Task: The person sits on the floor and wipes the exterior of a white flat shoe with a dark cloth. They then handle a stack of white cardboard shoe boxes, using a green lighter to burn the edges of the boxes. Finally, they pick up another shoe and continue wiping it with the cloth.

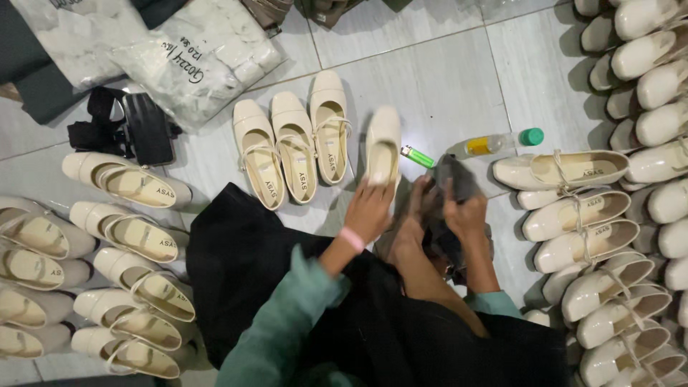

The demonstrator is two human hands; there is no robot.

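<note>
My left hand [367,208] grips the heel end of a cream strap shoe [383,147], which stands on the tiled floor just right of a row of three matching shoes [294,143]. My right hand [464,208] is closed on a dark grey cloth [453,175] bunched over my bare foot [419,215]. A pink band circles my left wrist, and both arms wear green sleeves. A black garment covers my lap.
Several cream shoes lie at the left [122,236] and many more at the right [588,215]. A green lighter [417,155] and a small green-capped bottle [494,143] lie ahead. Plastic bags [193,57] and a black strapped object [136,129] sit at the back left.
</note>
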